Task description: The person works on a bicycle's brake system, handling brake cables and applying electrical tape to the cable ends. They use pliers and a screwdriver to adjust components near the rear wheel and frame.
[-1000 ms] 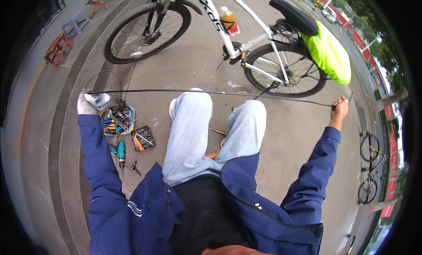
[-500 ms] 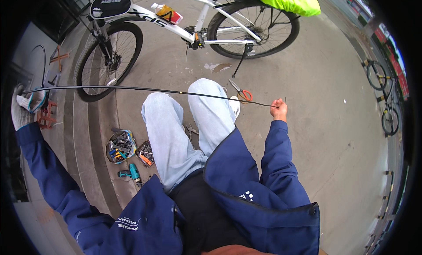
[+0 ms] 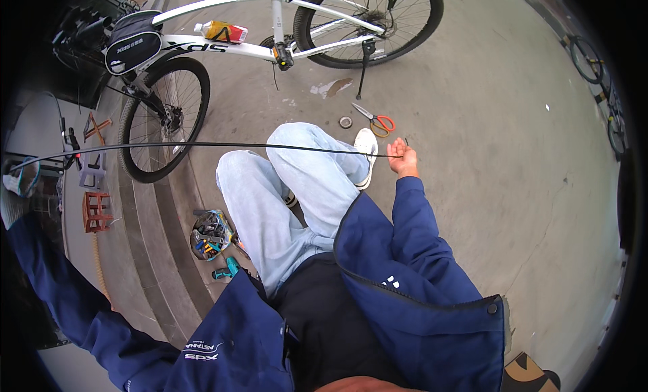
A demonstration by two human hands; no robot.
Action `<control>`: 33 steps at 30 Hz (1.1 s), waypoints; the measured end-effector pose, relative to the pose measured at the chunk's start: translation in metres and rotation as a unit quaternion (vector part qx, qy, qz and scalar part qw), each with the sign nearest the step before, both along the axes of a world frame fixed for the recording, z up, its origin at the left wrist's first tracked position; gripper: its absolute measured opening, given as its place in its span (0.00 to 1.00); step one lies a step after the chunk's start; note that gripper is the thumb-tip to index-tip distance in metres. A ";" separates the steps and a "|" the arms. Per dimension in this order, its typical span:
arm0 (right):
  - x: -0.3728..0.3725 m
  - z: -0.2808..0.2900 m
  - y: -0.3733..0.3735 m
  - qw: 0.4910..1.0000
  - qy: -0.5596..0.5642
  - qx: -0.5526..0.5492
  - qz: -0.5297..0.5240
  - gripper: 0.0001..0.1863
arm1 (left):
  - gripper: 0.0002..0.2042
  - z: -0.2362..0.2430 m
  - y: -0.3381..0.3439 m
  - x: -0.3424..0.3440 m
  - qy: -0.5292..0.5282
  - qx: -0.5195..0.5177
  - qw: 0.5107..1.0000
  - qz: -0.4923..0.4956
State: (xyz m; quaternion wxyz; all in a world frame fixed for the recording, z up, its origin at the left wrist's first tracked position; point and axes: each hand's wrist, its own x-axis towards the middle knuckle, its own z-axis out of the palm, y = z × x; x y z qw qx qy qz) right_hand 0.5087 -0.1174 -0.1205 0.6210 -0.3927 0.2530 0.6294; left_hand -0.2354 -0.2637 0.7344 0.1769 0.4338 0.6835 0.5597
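Observation:
A long black cable housing stretches almost straight across my knees, between my two hands. At the far left, my left hand wears a light work glove with a blue palm and is closed around the cable housing; the picture's dark rim partly hides its fingers. My bare right hand pinches the other end, palm turned up, with a short tip sticking out past the fingers. Beyond my right shoe lie scissors with orange-red handles and a small round metal piece.
A white bicycle stands on its kickstand ahead, with a drink bottle on its frame. Left of my legs are a container of hand tools and a teal power drill, near concrete steps. A reddish stool stands farther left.
My left hand has gone farther out to the left with the cable housing. My right hand still pinches its end. The view has shifted, and the round metal piece now shows fully.

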 end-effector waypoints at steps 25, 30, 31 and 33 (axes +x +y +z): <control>-0.013 0.409 0.222 0.798 -0.254 0.523 0.157 0.18 | 0.14 -0.633 0.024 -0.217 -0.265 -0.149 0.928 0.213; -0.087 0.390 0.235 0.448 -0.604 0.527 0.396 0.27 | 0.14 -0.770 0.027 -0.147 0.026 -0.291 0.931 0.217; -0.101 0.372 0.234 0.340 -0.640 0.546 0.420 0.28 | 0.14 -0.794 0.025 -0.128 0.066 -0.318 0.918 0.226; -0.126 0.330 0.232 0.282 -0.593 0.524 0.542 0.26 | 0.15 -0.831 0.032 -0.099 0.056 -0.327 0.916 0.223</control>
